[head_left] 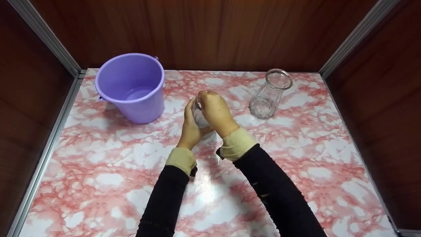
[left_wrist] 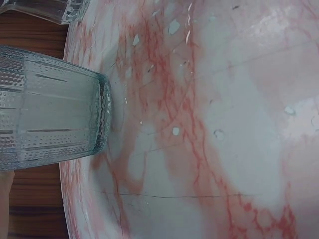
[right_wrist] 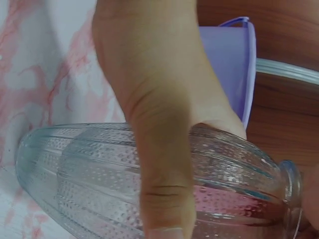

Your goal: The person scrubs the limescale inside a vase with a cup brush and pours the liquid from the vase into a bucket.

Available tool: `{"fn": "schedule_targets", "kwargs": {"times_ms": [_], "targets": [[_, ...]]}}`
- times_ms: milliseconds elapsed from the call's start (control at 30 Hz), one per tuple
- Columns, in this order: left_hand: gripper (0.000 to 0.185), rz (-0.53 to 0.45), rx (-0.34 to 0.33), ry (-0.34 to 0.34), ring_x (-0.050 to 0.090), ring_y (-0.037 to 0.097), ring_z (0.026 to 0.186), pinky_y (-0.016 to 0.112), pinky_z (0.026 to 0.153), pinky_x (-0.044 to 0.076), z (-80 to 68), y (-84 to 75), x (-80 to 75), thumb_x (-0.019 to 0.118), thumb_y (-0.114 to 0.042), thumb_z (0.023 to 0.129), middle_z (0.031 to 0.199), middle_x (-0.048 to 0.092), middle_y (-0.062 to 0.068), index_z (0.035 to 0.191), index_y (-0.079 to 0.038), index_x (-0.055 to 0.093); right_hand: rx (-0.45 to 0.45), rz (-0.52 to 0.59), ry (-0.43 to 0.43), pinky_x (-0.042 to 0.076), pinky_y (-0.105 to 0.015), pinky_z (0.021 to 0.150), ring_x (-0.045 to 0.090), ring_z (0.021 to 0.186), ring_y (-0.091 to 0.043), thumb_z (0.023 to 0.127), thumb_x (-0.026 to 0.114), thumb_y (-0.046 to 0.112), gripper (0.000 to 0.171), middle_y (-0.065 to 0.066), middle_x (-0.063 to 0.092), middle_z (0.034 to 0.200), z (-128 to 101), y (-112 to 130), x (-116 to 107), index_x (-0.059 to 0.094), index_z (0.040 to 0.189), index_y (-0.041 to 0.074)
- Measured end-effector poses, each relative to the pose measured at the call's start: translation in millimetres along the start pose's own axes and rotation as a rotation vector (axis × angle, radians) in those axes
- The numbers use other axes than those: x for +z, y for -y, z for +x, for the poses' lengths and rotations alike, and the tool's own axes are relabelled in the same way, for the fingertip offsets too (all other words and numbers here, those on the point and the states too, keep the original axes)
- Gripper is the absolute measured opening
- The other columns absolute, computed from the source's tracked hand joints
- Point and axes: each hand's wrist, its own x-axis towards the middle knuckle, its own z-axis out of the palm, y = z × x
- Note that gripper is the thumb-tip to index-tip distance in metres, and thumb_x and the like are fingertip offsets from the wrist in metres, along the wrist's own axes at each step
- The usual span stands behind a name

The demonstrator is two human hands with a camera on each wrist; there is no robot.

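Observation:
A clear ribbed glass vase point(right_wrist: 99, 169) with dimpled panels and a rolled rim is gripped by my left hand point(head_left: 191, 126), thumb across its side in the right wrist view. Its base point(left_wrist: 103, 114) is close over the table in the left wrist view. My right hand point(head_left: 215, 110) is bent over the vase's mouth, its fingertips hidden at the rim. A pink patch shows through the glass near the neck in the right wrist view. I cannot tell what the right fingers hold. A second glass vase point(head_left: 264, 98) stands upright to the right.
A purple bucket point(head_left: 151, 105) stands at the back left, with some liquid at its bottom. The red-and-white marbled table point(head_left: 108, 184) has water drops point(left_wrist: 176, 131) on it. Dark wooden panels point(head_left: 204, 36) with metal edging enclose the back and both sides.

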Motion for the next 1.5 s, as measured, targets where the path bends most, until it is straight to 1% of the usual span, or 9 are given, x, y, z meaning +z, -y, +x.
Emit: {"fn": "schedule_targets", "kwargs": {"times_ms": [167,400,533,667,867,1100,1300,1400,1500], "targets": [[0.114,-0.006,0.009,0.001,0.032,0.027,0.147,0.031,0.122,0.025,-0.2,-0.6,0.8,0.093,-0.012,0.068,0.159,0.030,0.020,0.155,-0.002,0.019,0.026,0.007,0.045,0.057,-0.040,0.076,0.069,0.084,-0.031,0.100,0.056,-0.003,0.015,-0.017,0.070,0.088,1.7,-0.7,-2.0,0.065,0.088,-0.004],[0.116,0.007,-0.041,0.015,0.031,0.024,0.147,0.031,0.122,0.025,-0.5,-2.4,0.6,0.093,-0.017,0.069,0.160,0.027,0.016,0.157,-0.008,0.018,0.033,0.009,0.072,0.057,-0.039,0.077,0.068,0.085,-0.029,0.100,0.054,-0.004,0.015,-0.016,0.070,0.089,3.1,-1.8,-2.8,0.064,0.089,-0.003],[0.115,-0.001,-0.045,0.002,0.032,0.025,0.147,0.031,0.122,0.024,-0.2,-1.2,0.5,0.094,-0.016,0.068,0.160,0.029,0.016,0.156,-0.009,0.019,0.022,0.000,0.083,0.057,-0.041,0.076,0.068,0.084,-0.030,0.098,0.054,-0.005,0.013,-0.016,0.069,0.088,4.2,-2.2,-3.2,0.063,0.088,-0.003],[0.116,-0.020,-0.029,0.000,0.033,0.026,0.147,0.030,0.123,0.023,-0.3,-0.1,0.6,0.095,-0.017,0.068,0.159,0.032,0.016,0.156,-0.008,0.020,0.023,-0.005,0.106,0.057,-0.043,0.077,0.069,0.086,-0.033,0.098,0.055,-0.003,0.011,-0.017,0.069,0.088,5.0,-3.0,-4.6,0.062,0.089,-0.003],[0.117,-0.031,-0.015,0.001,0.035,0.025,0.145,0.030,0.122,0.025,-0.1,0.4,1.2,0.096,-0.017,0.067,0.158,0.035,0.016,0.155,-0.007,0.020,0.028,-0.011,0.154,0.057,-0.045,0.080,0.069,0.090,-0.035,0.100,0.054,0.002,0.011,-0.020,0.069,0.091,6.3,-3.3,-6.9,0.062,0.094,-0.004],[0.119,-0.023,-0.022,0.004,0.037,0.022,0.144,0.030,0.121,0.026,0.4,0.0,0.6,0.097,-0.019,0.067,0.157,0.034,0.014,0.156,-0.009,0.018,0.061,0.022,0.180,0.055,-0.045,0.079,0.067,0.085,-0.033,0.100,0.055,0.003,0.012,-0.019,0.069,0.090,8.5,-3.3,-10.0,0.063,0.094,-0.004],[0.118,-0.027,-0.003,0.009,0.037,0.023,0.143,0.032,0.121,0.028,0.5,0.6,0.1,0.096,-0.019,0.068,0.157,0.034,0.015,0.156,-0.007,0.018,0.075,0.027,0.168,0.056,-0.043,0.078,0.067,0.084,-0.030,0.103,0.053,0.005,0.015,-0.017,0.069,0.091,7.6,-3.5,-9.1,0.063,0.096,-0.003],[0.117,-0.020,-0.007,-0.001,0.037,0.024,0.143,0.031,0.120,0.028,0.3,0.8,0.2,0.095,-0.019,0.068,0.157,0.032,0.015,0.155,-0.006,0.019,0.046,0.014,0.133,0.057,-0.043,0.077,0.068,0.084,-0.031,0.102,0.054,0.004,0.015,-0.018,0.070,0.090,6.5,-3.1,-7.2,0.063,0.094,-0.004],[0.116,-0.032,0.006,-0.007,0.037,0.025,0.144,0.030,0.121,0.027,0.8,1.3,0.8,0.095,-0.017,0.067,0.157,0.034,0.017,0.155,-0.005,0.020,0.006,-0.001,0.090,0.057,-0.045,0.077,0.069,0.084,-0.034,0.099,0.056,0.001,0.012,-0.019,0.070,0.088,5.2,-3.3,-5.4,0.063,0.091,-0.005]]}}
